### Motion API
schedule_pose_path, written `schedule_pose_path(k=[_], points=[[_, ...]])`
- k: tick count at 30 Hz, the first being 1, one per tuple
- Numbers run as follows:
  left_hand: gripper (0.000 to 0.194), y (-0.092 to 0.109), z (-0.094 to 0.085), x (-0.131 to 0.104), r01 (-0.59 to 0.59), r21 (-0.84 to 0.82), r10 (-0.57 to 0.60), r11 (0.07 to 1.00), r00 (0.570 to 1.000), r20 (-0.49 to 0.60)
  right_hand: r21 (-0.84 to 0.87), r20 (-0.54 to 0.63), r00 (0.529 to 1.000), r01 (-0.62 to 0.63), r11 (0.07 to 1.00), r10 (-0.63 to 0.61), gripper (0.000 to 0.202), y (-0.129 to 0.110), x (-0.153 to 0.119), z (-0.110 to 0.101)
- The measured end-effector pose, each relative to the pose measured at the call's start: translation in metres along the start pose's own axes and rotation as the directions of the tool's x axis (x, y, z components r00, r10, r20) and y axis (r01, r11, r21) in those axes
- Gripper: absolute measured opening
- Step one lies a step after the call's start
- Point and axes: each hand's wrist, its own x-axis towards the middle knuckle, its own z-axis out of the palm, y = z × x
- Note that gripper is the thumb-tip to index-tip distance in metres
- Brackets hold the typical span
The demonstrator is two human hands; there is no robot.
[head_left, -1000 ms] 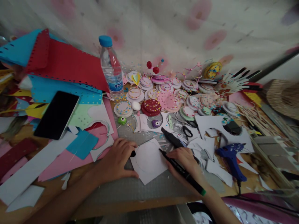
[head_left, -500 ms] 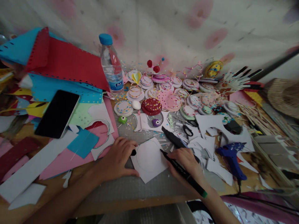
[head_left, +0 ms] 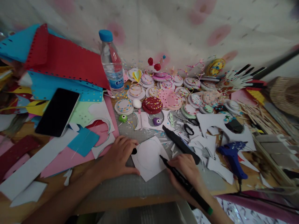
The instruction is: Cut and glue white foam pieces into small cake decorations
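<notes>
My right hand (head_left: 184, 166) grips a black marker (head_left: 182, 179) with a green end, its tip at the right part of a white paper square (head_left: 151, 158). A faint round outline shows on that paper. At the paper's left edge rests my left hand (head_left: 122, 155), thumb stretched along the lower corner and the other fingers curled. A small black end, apparently the marker cap (head_left: 134, 151), pokes out from under those fingers; the rest of it is hidden. Just behind the right hand lies a dark utility knife (head_left: 178, 143).
Scissors (head_left: 188, 129), paper scraps (head_left: 217, 169) and a blue glue gun (head_left: 233, 158) lie to the right. Behind are a water bottle (head_left: 112, 67) and several decorated paper hats (head_left: 151, 105). A phone (head_left: 58, 112) and coloured sheets (head_left: 70, 59) cover the left. The table edge (head_left: 137, 202) is in front.
The marker's tip stays near the same spot on the paper, while its green end has dropped slightly down and right. My left hand keeps its place.
</notes>
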Motion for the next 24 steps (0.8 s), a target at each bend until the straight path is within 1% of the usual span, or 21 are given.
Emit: schedule_pose_path(k=[2, 4, 8, 10, 12, 14, 16, 18, 20, 24], points=[[0.063, 0.000, 0.000, 0.000, 0.000, 0.000, 0.000, 1.000, 1.000, -0.002, -0.062, 0.013, 1.000, 0.022, 0.998, -0.021, 0.018, 0.003, 0.003, -0.003], [0.064, 0.000, 0.000, 0.000, -0.006, -0.001, 0.006, 1.000, 1.000, -0.008, -0.081, 0.043, 0.998, 0.049, 0.995, -0.046, 0.018, 0.000, 0.002, -0.002], [0.065, 0.000, 0.000, 0.000, -0.011, -0.001, 0.011, 1.000, 1.000, -0.017, -0.047, 0.036, 0.995, 0.093, 0.995, -0.091, 0.021, -0.015, -0.006, 0.006], [0.064, 0.001, -0.001, 0.001, -0.008, 0.000, 0.008, 1.000, 1.000, -0.012, -0.021, 0.023, 0.995, 0.099, 0.995, -0.099, 0.022, -0.019, -0.008, 0.010], [0.063, 0.001, -0.001, 0.001, -0.003, 0.003, 0.003, 1.000, 1.000, -0.007, -0.002, -0.006, 0.997, 0.081, 0.997, -0.081, 0.020, -0.016, -0.008, 0.009], [0.063, 0.001, -0.001, 0.001, 0.002, 0.007, -0.002, 1.000, 1.000, -0.003, -0.033, -0.031, 0.998, 0.056, 0.998, -0.057, 0.017, -0.009, -0.005, 0.004], [0.062, 0.001, -0.001, 0.001, 0.000, 0.008, 0.000, 1.000, 1.000, -0.003, -0.087, 0.009, 0.999, 0.041, 0.995, -0.040, 0.018, -0.003, -0.002, -0.001], [0.063, 0.001, -0.001, 0.001, -0.003, 0.006, 0.003, 1.000, 1.000, -0.003, -0.107, 0.044, 0.998, 0.046, 0.993, -0.041, 0.019, -0.003, -0.002, -0.004], [0.064, 0.001, -0.001, 0.001, -0.004, 0.005, 0.004, 1.000, 1.000, -0.005, -0.081, 0.072, 0.996, 0.064, 0.995, -0.058, 0.021, -0.009, -0.004, -0.001], [0.064, 0.000, -0.001, 0.001, -0.003, 0.009, 0.003, 1.000, 1.000, 0.003, -0.010, 0.042, 0.993, 0.109, 0.994, -0.109, 0.022, -0.025, -0.010, 0.010]])
